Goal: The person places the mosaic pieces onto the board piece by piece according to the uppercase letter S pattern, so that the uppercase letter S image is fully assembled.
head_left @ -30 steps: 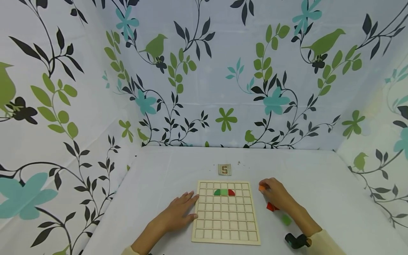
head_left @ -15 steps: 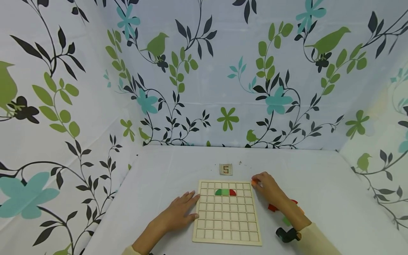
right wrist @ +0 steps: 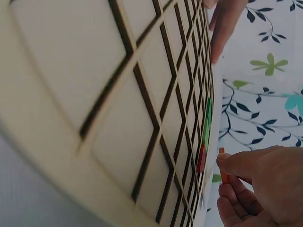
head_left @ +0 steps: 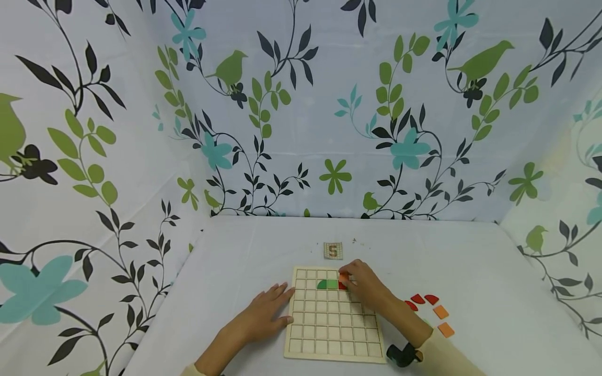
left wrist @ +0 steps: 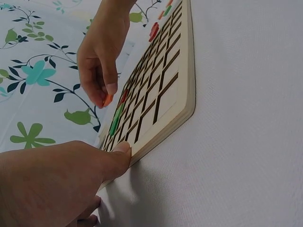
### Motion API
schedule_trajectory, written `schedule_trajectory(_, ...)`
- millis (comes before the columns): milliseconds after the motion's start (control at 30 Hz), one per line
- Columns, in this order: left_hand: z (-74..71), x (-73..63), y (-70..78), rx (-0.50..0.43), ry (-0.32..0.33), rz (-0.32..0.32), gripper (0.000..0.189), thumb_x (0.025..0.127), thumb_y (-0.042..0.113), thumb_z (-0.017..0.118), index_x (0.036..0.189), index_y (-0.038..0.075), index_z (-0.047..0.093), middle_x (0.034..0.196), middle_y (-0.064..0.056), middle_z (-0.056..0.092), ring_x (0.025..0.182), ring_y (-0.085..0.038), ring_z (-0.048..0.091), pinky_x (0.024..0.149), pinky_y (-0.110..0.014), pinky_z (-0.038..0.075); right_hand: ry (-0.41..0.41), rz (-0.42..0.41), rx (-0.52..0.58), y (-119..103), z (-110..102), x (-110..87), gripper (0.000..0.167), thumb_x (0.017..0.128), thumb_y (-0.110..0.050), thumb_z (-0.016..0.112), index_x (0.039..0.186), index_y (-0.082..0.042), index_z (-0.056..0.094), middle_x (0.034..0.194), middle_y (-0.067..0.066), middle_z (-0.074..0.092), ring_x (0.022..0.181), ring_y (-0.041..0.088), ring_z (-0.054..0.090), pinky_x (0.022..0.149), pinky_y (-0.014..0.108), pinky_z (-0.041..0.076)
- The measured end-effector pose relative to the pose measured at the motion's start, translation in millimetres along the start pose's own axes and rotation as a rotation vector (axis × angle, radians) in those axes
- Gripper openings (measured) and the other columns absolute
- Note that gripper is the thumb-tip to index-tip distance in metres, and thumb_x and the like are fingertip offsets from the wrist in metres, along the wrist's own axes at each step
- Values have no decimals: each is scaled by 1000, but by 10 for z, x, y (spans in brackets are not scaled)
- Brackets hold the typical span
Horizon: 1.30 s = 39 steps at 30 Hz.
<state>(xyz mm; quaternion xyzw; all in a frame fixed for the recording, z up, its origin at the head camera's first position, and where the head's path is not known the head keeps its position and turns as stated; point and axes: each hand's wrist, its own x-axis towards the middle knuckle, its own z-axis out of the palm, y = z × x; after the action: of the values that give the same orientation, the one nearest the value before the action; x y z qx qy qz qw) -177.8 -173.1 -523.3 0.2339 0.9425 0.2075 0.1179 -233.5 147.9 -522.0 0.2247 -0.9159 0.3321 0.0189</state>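
Observation:
A pale wooden grid board (head_left: 334, 359) lies on the white table. In its upper rows sit a dark green quarter-round tile (head_left: 322, 284), a light green square tile (head_left: 332, 284) and a red quarter-round tile (head_left: 342, 286), side by side. My right hand (head_left: 369, 284) pinches an orange square tile (head_left: 344, 277) between thumb and fingers, just above the row over the red tile; the right wrist view shows this orange tile (right wrist: 223, 165) held on edge, apart from the board. My left hand (head_left: 265, 313) rests at the board's left side, its thumb (left wrist: 122, 147) touching the frame.
Right of the board lie several loose tiles: red quarter-rounds (head_left: 417, 298), orange squares (head_left: 441, 312) and a green one partly hidden by my right forearm. A small patterned card (head_left: 333, 250) with a character on it lies beyond the board. Patterned cloth (head_left: 282, 130) walls the table's back and sides.
My right hand has carried the orange tile left from beside the board to above its upper rows. The loose tiles at right now show more. My left hand has stayed in place.

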Motion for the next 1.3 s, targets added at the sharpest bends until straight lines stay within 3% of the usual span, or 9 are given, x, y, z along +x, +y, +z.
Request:
schedule_trajectory(233, 6, -16, 14, -12, -1, 3, 73, 104, 47, 63, 164, 15, 39, 171, -16, 32, 159, -43, 27, 125, -68, 24, -30, -140, 49, -212, 204, -6, 11, 101, -7, 71, 112, -4, 70, 112, 5, 65, 97, 19, 56, 80, 30, 53)
schedule_trajectory(400, 7, -25, 21, -15, 0, 16, 73, 105, 47, 63, 164, 13, 38, 171, -18, 31, 158, -44, 27, 125, -68, 25, -60, -197, 20, -273, 303, -10, 7, 98, -9, 75, 105, -9, 72, 108, 0, 66, 101, 18, 62, 88, 30, 58)
schedule_trajectory(767, -10, -36, 31, -16, 0, 15, 73, 105, 47, 63, 164, 13, 38, 171, -18, 31, 158, -44, 27, 124, -69, 25, -79, -251, -118, -289, 369, -36, 5, 98, -11, 75, 103, -12, 75, 107, -2, 70, 102, 14, 64, 94, 33, 59)
schedule_trajectory(1300, 13, -21, -1, 2, 8, 20, 73, 105, 48, 62, 165, 13, 37, 171, -18, 31, 158, -44, 28, 124, -69, 25, -81, -299, -144, -303, 342, -45, 6, 97, -10, 77, 102, -12, 76, 106, -1, 70, 97, 12, 63, 89, 29, 59)
